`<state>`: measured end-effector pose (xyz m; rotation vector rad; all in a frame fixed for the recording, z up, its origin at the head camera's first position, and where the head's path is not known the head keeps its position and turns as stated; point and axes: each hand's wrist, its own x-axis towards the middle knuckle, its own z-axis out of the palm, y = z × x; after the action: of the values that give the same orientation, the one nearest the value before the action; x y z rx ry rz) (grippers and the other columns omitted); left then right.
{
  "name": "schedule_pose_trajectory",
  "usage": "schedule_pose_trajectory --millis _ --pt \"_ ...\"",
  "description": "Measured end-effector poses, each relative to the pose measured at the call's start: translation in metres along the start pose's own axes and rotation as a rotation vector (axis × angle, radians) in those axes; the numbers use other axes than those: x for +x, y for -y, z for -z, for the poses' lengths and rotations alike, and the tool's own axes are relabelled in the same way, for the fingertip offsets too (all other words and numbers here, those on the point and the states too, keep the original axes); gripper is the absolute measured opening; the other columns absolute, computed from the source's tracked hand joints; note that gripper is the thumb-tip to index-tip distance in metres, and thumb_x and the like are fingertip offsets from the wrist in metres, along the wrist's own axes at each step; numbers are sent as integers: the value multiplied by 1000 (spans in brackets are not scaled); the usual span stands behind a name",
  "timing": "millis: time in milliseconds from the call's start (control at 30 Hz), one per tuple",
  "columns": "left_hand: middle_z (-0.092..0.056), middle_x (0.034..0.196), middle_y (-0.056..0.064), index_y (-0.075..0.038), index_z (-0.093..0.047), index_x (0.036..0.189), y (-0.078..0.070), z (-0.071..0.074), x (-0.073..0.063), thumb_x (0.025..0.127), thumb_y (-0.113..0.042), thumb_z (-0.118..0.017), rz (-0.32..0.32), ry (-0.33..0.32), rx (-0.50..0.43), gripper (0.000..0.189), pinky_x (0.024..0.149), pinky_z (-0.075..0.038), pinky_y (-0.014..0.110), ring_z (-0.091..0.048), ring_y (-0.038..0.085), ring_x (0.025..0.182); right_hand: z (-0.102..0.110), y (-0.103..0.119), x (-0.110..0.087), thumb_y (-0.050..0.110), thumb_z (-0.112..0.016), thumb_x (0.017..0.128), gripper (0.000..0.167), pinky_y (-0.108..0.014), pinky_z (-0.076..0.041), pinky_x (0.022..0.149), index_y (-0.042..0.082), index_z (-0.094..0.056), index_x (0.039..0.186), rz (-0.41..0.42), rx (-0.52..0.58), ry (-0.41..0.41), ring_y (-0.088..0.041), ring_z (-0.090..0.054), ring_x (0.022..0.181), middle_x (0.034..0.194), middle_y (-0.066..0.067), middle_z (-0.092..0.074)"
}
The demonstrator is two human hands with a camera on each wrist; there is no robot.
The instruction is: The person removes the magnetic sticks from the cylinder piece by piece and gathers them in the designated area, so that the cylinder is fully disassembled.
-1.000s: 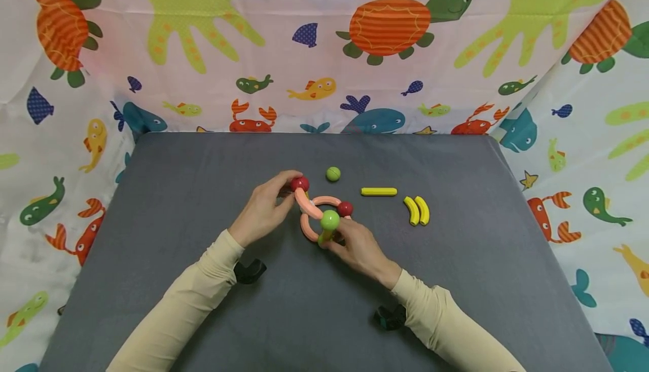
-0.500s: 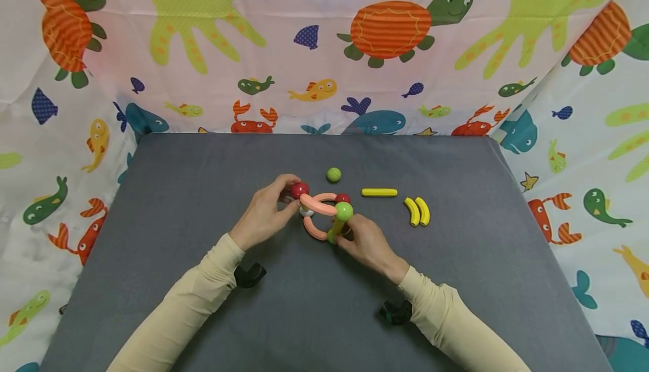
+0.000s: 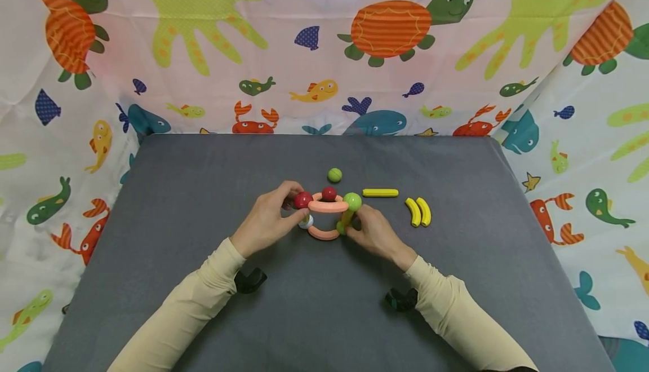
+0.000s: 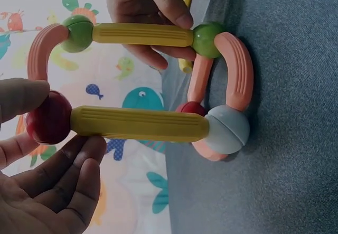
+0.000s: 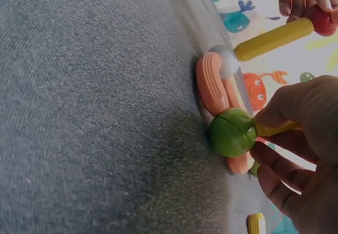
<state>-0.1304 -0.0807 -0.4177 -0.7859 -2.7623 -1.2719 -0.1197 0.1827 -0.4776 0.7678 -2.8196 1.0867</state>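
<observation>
A frame of ball-and-stick toy pieces stands between the hands. My left hand (image 3: 271, 214) pinches its upper red ball (image 4: 48, 118) between thumb and fingers. Below that ball a straight yellow stick (image 4: 140, 123) runs down to a white ball (image 4: 228, 129). My right hand (image 3: 377, 231) pinches the second upright yellow stick (image 4: 142, 34), close above the lower green ball (image 5: 232, 132). An upper green ball (image 3: 352, 201) tops that stick. One curved pink stick (image 3: 328, 207) bridges the two upper balls. Curved pink sticks (image 3: 323, 233) form a ring at the base, with another red ball (image 3: 329, 194) behind.
Behind the frame lies a loose green ball (image 3: 334, 175). To its right are a straight yellow stick (image 3: 380, 193) and two short curved yellow sticks (image 3: 413, 212). A grey cloth covers the table (image 3: 324, 310); a printed curtain (image 3: 203, 90) hangs around its back and sides.
The right hand has moved right and slightly away, bringing the green-ended upright with it. The frame has turned, so its upper pink stick now lies level across. The left hand has shifted slightly nearer.
</observation>
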Motion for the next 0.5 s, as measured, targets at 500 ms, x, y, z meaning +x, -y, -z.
schedule_pose_trajectory --millis 500 --pt "-64 116 9 -8 -53 126 -3 3 2 87 -19 -74 25 22 22 46 86 -55 40 -62 22 97 26 16 2 12 -77 82 69 -45 -54 87 14 -45 143 -8 151 -65 -24 -63 104 125 -9 -62"
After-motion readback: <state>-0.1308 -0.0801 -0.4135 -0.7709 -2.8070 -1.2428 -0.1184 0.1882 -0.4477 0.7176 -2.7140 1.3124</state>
